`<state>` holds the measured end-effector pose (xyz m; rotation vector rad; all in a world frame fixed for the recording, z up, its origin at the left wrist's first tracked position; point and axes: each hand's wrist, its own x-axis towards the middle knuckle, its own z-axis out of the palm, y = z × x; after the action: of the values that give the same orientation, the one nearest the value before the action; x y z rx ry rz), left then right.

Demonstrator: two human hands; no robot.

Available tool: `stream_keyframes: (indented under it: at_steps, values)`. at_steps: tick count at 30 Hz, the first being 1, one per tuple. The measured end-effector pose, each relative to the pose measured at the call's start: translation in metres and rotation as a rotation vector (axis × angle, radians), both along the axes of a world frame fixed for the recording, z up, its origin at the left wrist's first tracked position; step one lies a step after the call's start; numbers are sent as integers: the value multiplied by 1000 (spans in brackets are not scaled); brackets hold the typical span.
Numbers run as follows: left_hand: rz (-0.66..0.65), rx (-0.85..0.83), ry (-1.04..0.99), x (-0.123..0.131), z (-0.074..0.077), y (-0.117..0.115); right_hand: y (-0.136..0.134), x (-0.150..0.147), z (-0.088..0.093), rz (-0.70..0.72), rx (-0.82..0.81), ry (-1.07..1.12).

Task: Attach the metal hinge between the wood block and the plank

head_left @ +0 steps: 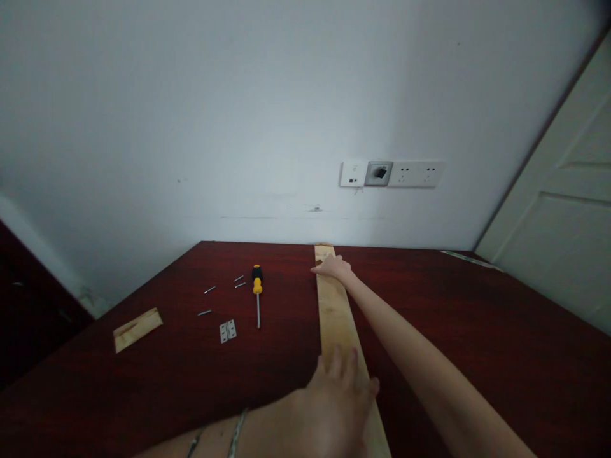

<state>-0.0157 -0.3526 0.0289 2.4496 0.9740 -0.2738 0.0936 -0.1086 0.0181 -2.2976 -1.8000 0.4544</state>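
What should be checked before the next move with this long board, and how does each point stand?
1. Long board lying on the table: ok.
2. Right hand on the board's far part: ok.
3. Left hand pressing firmly: cannot tell; blurred, fingers spread over the board.
4. Screwdriver clear of the board: ok, lying to its left.
5. Metal fasteners gathered together: not ok, scattered near the hinge.

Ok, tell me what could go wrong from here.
The long board has its far end close to the wall, so a forward push might scrape it. If the board swings left, it could knock the screwdriver. The small metal fasteners lie loose on the table and might roll if bumped.
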Motion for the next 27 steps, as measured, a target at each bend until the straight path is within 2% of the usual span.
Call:
stream_keyframes:
  at_steps: [3,7,10,15,22,27]
  values:
    - [10,-85,18,2,-7,-1,3,-7,-3,-42,-16,-21]
    - [-16,-123,-3,2,-7,0,1,-8,-3,-76,-18,-25]
    - [51,-86,3,4,-13,0,-1,-10,-2,-91,-22,-17]
    - [-13,-36,-48,2,-27,2,-4,-15,-1,-131,-32,6]
    - [-36,-15,-39,0,-27,3,-2,-15,-4,-138,-38,21]
    - [-98,89,-109,-5,-33,2,2,-12,-11,-123,-29,3]
